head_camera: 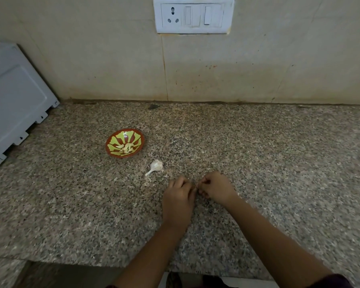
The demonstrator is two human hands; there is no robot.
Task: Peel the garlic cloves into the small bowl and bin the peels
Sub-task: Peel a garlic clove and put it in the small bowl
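A small red bowl (111, 144) with a green pattern stands on the granite counter and holds several peeled garlic cloves (126, 148). A garlic bulb (156, 166) with a white stem lies just right of and nearer than the bowl. My left hand (178, 195) and my right hand (214, 187) meet fingertip to fingertip near the counter's middle, fingers curled around something tiny between them. That small thing is almost wholly hidden, so I cannot name it for certain; it looks like a garlic clove.
A grey appliance (15, 102) leans at the far left of the counter (279, 154). A white socket and switch plate (193, 15) sits on the tiled wall behind. The counter's front edge runs just below my forearms.
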